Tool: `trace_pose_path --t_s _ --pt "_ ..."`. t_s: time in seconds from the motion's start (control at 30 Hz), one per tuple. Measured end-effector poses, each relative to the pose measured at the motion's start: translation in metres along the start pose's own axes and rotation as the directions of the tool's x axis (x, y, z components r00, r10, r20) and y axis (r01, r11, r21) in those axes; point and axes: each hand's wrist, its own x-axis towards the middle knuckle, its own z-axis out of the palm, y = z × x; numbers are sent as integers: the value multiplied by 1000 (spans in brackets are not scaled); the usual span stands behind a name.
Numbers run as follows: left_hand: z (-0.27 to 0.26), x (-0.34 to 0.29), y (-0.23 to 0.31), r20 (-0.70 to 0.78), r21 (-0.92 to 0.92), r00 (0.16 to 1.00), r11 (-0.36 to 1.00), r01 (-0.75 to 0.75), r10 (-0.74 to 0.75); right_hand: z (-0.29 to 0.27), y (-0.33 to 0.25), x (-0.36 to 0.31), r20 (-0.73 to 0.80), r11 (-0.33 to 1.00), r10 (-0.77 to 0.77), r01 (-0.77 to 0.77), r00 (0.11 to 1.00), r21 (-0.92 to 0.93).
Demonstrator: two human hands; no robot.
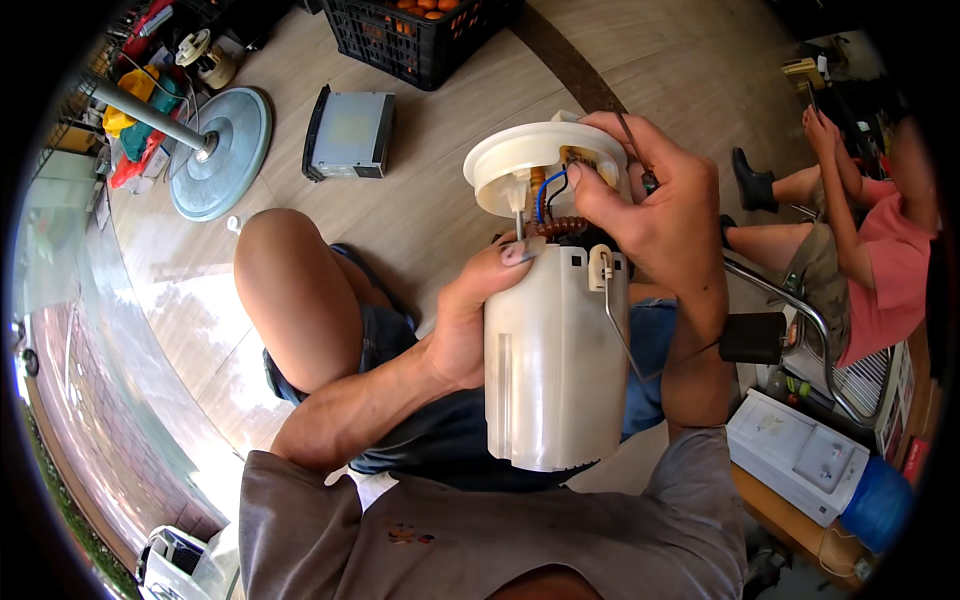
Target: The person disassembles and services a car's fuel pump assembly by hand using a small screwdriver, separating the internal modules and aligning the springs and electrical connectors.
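A white plastic fuel pump module [550, 350] stands upright in front of my chest. My left hand [475, 310] is wrapped round its upper body from the left, with the thumb near the gap under the round top flange [500, 160]. Blue and dark wires [543, 195] and a brown corrugated hose [563, 228] run through that gap. My right hand [665, 205] is closed at the flange's right side, its thumb pressed by the wire ends. A thin dark rod-like tool [632, 145] passes through the same hand. A float arm wire [618, 325] hangs off the body's right side.
A grey metal box unit [350, 133] lies on the floor ahead, near a black crate of orange fruit [385, 40]. A round stand base [220, 155] is at left. At right, another person [880, 250] sits near a metal tube frame [800, 305] and a white water dispenser [795, 455].
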Motion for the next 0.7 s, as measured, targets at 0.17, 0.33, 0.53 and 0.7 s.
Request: trace_pose_path --t_s 0.17,0.33,0.53,0.7 --pt "17 -1 7 -108 57 994 998 -1 8 4 0 2 39 996 67 -69 997 48" --pt "12 0 8 -98 57 995 998 -2 8 6 -2 8 95 989 130 -136 987 65" --pt "17 0 10 -117 23 993 1000 12 -9 8 0 12 143 990 110 -121 984 71" --pt "16 0 10 -105 7 994 1000 -2 3 11 2 14 203 971 169 -198 965 135"
